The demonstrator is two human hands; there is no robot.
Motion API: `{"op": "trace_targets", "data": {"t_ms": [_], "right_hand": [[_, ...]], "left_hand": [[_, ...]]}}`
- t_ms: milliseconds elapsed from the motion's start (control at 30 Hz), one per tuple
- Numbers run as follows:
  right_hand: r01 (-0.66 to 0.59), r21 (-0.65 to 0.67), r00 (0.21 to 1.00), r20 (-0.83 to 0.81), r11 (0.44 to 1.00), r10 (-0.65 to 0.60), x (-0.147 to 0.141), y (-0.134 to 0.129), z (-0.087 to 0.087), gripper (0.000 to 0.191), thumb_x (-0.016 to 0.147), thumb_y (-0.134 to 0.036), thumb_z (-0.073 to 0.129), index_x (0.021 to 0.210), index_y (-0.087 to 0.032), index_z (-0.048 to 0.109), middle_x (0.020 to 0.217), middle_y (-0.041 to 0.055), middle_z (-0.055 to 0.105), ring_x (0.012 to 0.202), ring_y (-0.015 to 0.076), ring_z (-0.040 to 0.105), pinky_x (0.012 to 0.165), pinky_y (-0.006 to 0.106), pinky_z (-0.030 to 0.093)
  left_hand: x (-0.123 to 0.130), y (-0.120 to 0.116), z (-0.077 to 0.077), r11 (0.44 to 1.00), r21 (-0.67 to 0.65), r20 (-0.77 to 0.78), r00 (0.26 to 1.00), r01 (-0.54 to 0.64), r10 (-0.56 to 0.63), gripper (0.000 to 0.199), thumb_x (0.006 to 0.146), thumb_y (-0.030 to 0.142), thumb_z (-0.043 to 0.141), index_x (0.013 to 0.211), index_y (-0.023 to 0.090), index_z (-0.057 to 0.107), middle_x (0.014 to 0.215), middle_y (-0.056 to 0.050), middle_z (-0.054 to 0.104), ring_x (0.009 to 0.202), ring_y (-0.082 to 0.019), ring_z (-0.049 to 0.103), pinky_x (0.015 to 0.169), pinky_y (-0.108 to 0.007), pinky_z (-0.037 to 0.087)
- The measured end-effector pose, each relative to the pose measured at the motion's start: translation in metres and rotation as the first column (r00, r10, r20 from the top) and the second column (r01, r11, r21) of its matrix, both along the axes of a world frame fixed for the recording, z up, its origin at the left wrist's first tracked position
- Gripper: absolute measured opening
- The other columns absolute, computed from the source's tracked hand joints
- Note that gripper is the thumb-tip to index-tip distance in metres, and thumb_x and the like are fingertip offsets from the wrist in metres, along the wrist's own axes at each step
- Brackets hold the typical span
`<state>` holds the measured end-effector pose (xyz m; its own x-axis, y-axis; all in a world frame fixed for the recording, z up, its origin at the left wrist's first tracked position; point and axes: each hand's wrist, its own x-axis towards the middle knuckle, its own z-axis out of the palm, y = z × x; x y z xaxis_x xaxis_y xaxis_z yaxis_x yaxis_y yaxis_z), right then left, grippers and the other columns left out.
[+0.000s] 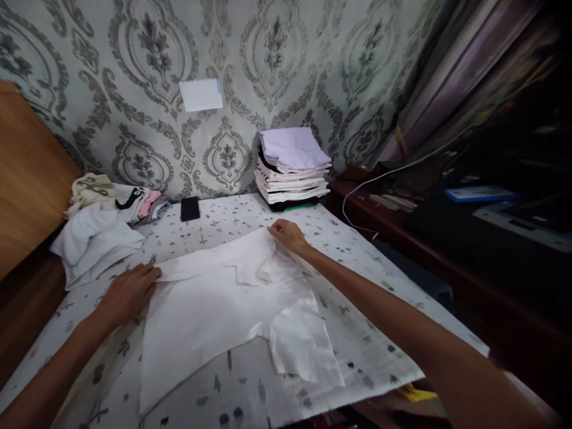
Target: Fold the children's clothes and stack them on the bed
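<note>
A white T-shirt (201, 328) lies spread sideways on the patterned sheet, its far side folded over in a long strip with the sleeve turned back on top. My left hand (134, 289) has its fingers closed at the hem end of that folded strip. At the shoulder end, my right hand (288, 235) pinches the far corner of the cloth. The near sleeve (304, 345) is spread out toward me, slightly wrinkled.
A stack of folded clothes (292, 167), lavender on top, stands by the wall. Crumpled clothes (98, 238) lie at the left beside a wooden panel (31, 179). A black phone (190, 208) rests between them. A white cable (384, 173) hangs over the dark red ledge at right.
</note>
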<state>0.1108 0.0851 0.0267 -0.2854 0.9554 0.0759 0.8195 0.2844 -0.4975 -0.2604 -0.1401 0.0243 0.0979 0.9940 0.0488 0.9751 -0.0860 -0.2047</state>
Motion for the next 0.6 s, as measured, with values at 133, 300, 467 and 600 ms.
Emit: {"op": "trace_targets", "data": {"t_ms": [133, 300, 467, 600], "right_hand": [[0.090, -0.038, 0.995, 0.038, 0.995, -0.089, -0.023, 0.029, -0.013, 0.014, 0.083, -0.031, 0.066, 0.085, -0.018, 0.072, 0.099, 0.0090, 0.074, 0.096, 0.0252, 0.065, 0.076, 0.031, 0.048], [0.151, -0.046, 0.988, 0.014, 0.987, -0.151, -0.037, 0.050, -0.025, 0.015, 0.080, -0.023, 0.061, 0.086, -0.020, 0.075, 0.095, 0.0067, 0.075, 0.094, 0.0231, 0.066, 0.072, 0.027, 0.048], [0.203, -0.062, 0.978, -0.037, 0.977, -0.205, -0.043, 0.069, -0.030, 0.019, 0.084, -0.025, 0.058, 0.088, -0.017, 0.075, 0.088, 0.0065, 0.074, 0.083, 0.0200, 0.067, 0.066, 0.025, 0.048], [0.219, -0.064, 0.974, -0.049, 0.974, -0.222, -0.045, 0.072, -0.037, 0.016, 0.083, -0.025, 0.059, 0.085, -0.018, 0.074, 0.090, 0.0071, 0.074, 0.083, 0.0203, 0.067, 0.067, 0.026, 0.049]], "left_hand": [[-0.002, -0.002, 0.006, 0.998, 0.047, -0.007, 0.999, -0.040, 0.040, 0.032, 0.089, 0.018, 0.038, 0.102, 0.020, 0.068, 0.107, -0.012, 0.069, 0.100, -0.028, 0.065, 0.082, -0.040, 0.052], [-0.007, -0.005, 0.008, 0.984, 0.141, 0.021, 0.994, -0.107, 0.105, 0.028, 0.087, 0.017, 0.040, 0.097, 0.021, 0.066, 0.102, -0.010, 0.066, 0.100, -0.027, 0.064, 0.074, -0.036, 0.051], [-0.011, 0.005, 0.007, 0.951, 0.255, 0.081, 0.984, -0.172, 0.157, 0.026, 0.089, 0.021, 0.039, 0.098, 0.021, 0.063, 0.105, -0.010, 0.064, 0.101, -0.027, 0.062, 0.068, -0.034, 0.049], [-0.011, 0.004, -0.004, 0.971, 0.214, 0.155, 0.985, -0.108, 0.076, 0.021, 0.084, 0.020, 0.043, 0.095, 0.022, 0.061, 0.104, -0.010, 0.064, 0.104, -0.028, 0.059, 0.074, -0.036, 0.050]]}}
